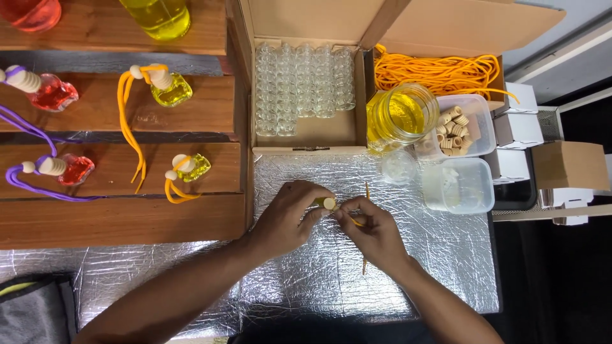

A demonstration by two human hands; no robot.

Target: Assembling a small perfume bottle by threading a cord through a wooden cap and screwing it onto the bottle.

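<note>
Both hands are working together at centre frame over the silver foil mat [408,267]. Left hand [290,220] is pinching a small bottle with a pale round wooden cap [329,204]; the bottle body is mostly hidden in the fingers, only a bit of yellow showing. Right hand [376,232] is touching the cap side, fingers closing on a thin orange cord [365,255] that is running from above the hands to below them. Fingertips of the two hands are meeting at the cap.

Upper centre: an open cardboard box [306,130] is holding rows of empty clear glass bottles [303,79]. Just right of it, a glass jar of yellow liquid [398,118], with a bundle of orange cord [440,73] lying behind it. A clear plastic tub of wooden caps [456,130] is sitting right of the jar; a second, whitish tub [459,185] is sitting below that.

Left of frame: stepped wooden shelves [115,216] are carrying finished bottles: two yellow ones with orange cords [172,89] and two red ones with purple cords [54,95]. Small white boxes [516,127] are lining up at the right edge.
</note>
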